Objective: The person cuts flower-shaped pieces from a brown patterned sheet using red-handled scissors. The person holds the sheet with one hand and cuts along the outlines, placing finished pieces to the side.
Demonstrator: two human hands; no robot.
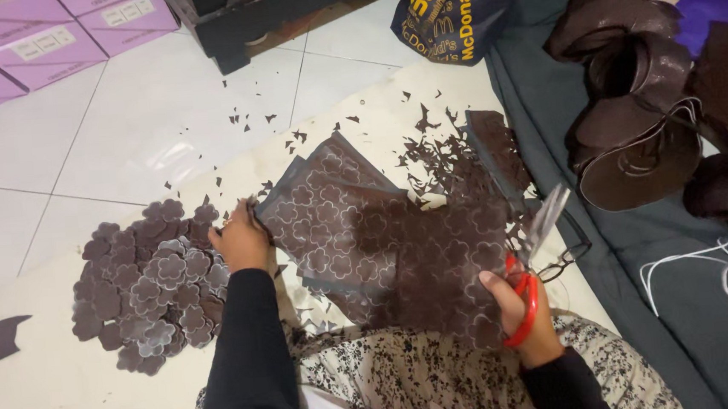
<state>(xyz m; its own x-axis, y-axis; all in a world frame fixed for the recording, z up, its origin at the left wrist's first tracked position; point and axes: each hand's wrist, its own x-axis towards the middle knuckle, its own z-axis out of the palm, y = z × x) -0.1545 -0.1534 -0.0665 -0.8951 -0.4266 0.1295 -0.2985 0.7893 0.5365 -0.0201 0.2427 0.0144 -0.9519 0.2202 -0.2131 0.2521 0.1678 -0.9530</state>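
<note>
Left hand (241,239) grips brown sheet (384,246); right hand (521,317) holds red scissors (530,282)

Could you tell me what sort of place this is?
Probably a home craft workspace on a tiled floor: a brown sheet marked with flowers, a pile of cut-out flowers, red-handled scissors.

Dark brown sheet (392,245) with pale flower outlines; scissors (531,291) red-handled; lilac boxes (19,41) at upper left; white floor tiles (161,116).

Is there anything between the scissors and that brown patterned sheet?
Nothing visible. The right hand holds the scissors at the sheet's right edge, blades open beside it; the left hand grips its left edge.
</note>
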